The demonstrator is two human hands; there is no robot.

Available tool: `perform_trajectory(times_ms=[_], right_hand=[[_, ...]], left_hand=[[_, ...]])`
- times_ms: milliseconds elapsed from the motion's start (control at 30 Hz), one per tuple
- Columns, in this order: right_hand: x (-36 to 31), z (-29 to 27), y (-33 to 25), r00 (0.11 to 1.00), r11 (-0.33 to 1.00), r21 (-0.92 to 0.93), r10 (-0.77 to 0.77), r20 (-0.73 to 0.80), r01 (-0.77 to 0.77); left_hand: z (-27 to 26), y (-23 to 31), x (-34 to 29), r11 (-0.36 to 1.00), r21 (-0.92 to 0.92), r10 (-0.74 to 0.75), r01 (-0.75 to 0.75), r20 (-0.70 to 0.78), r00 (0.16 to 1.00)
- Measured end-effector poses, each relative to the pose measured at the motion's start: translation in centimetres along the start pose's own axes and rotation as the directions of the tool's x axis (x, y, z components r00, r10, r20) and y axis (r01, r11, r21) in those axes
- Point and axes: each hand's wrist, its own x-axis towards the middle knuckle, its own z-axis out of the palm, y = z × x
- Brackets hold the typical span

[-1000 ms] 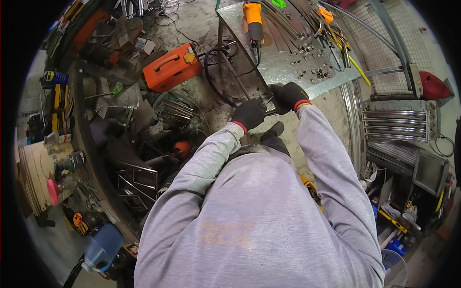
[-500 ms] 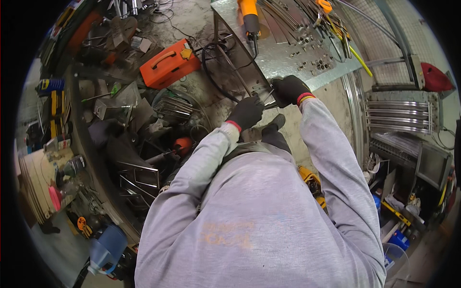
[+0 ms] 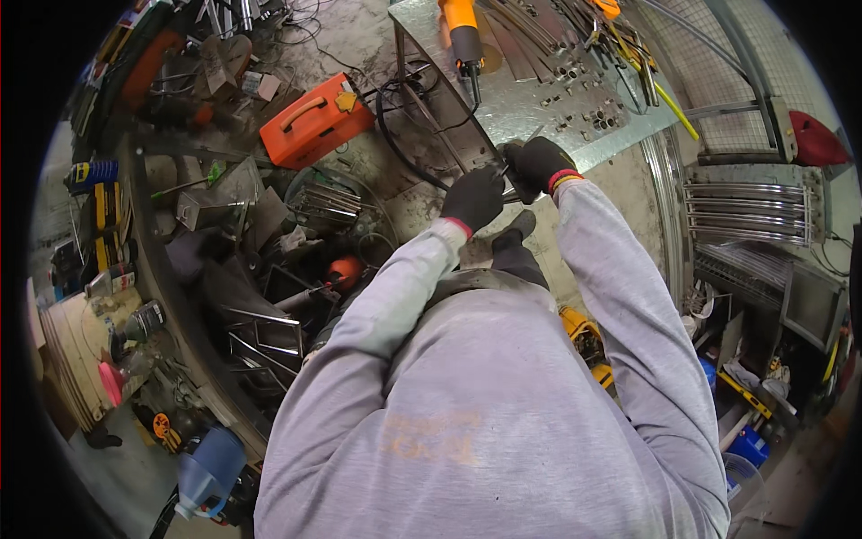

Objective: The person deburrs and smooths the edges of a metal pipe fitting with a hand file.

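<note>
Both of my hands wear black gloves with red cuffs and meet at the near corner of a metal-topped table (image 3: 539, 99). My left hand (image 3: 476, 199) is closed, its fingertips beside the right hand's; what it grips is hidden by the glove. My right hand (image 3: 541, 168), just to its right, is closed around a thin metal piece (image 3: 536, 133) whose end sticks out past the fingers. Beneath the hands, the metal parts at the table corner are mostly covered.
On the table lie an orange power tool (image 3: 462, 36), small cut metal tubes (image 3: 575, 85) and a yellow bar (image 3: 675, 112). An orange case (image 3: 310, 121) stands on the floor to the left, near metal scraps and a cable. Polished tube racks (image 3: 747, 214) stand at the right.
My left hand has moved up and right, closing the gap to the right hand. The bright metal pieces seen between the hands are now mostly covered. My right hand has shifted slightly left.
</note>
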Motion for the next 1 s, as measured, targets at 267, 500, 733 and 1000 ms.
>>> perform_trajectory(times_ms=[267,500,733,1000], right_hand=[[-0.9,-1.7,-1.6,0.985,0.94,0.302,0.17,-0.011,-0.159],[-0.4,-1.1,-1.1,0.951,0.781,0.559,0.304,0.052,-0.28],[1.1,0.3,0.1,0.946,0.782,0.566,0.323,-0.01,-0.26],[-0.2,0.5,-1.5,0.948,0.839,0.452,0.315,0.053,-0.304]], left_hand=[[-2.6,1.3,0.5,0.979,0.195,0.049,-0.053,0.024,0.999],[-0.8,-0.2,-0.1,0.877,-0.274,-0.314,0.394,0.294,0.903],[-2.5,1.7,1.5,0.98,0.201,-0.016,-0.003,0.093,0.996],[-2.1,2.0,0.6,0.99,0.069,-0.134,0.125,0.153,0.979]])
